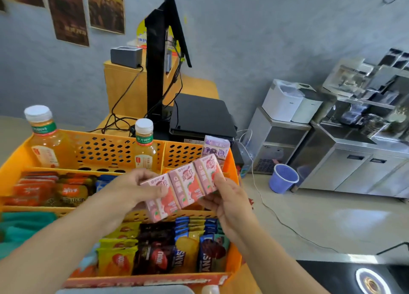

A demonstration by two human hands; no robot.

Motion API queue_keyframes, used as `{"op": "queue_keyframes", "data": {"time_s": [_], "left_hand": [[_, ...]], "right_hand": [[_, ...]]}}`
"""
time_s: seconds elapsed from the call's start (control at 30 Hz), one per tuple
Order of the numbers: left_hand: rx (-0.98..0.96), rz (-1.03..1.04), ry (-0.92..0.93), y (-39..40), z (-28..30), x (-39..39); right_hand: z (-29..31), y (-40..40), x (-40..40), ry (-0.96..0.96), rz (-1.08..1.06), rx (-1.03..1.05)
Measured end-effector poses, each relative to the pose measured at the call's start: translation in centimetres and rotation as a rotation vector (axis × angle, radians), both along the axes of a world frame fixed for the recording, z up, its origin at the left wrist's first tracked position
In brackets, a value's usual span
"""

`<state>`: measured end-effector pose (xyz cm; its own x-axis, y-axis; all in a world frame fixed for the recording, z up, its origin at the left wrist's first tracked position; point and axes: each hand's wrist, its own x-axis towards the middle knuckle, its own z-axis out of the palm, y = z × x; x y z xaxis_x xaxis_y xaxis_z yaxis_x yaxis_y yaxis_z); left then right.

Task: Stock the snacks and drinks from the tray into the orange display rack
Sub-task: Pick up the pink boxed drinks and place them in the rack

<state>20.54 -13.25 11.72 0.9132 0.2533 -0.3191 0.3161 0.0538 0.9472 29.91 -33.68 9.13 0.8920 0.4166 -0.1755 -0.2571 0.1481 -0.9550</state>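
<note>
Left hand (135, 186) and right hand (228, 197) are each gripping an end of a pink drink-carton pack (183, 184) | pack is hovering over the orange display rack (234, 161), near two juice bottles (145, 145)

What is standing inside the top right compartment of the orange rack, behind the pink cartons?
A purple carton stands there against the right wall. The pink cartons, held by the left hand and right hand, cover its lower part and the compartment floor.
</note>
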Motion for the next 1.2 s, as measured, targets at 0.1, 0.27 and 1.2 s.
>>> {"op": "queue_keyframes", "data": {"time_s": [0.1,0.27,1.2], "left_hand": [[0.04,0.068,-0.029,0.3,0.5,1.1],[0.106,0.176,-0.158,0.7,2.3,2.5],[1.224,-0.272,-0.27,0.2,6.6,17.4]], "right_hand": [[-0.2,0.2,0.4,0.069,0.012,0.081],[0.7,0.0,1.9,0.063,0.104,0.115],[1.1,-4.8,4.2,-0.23,-0.169,-0.073]]}}
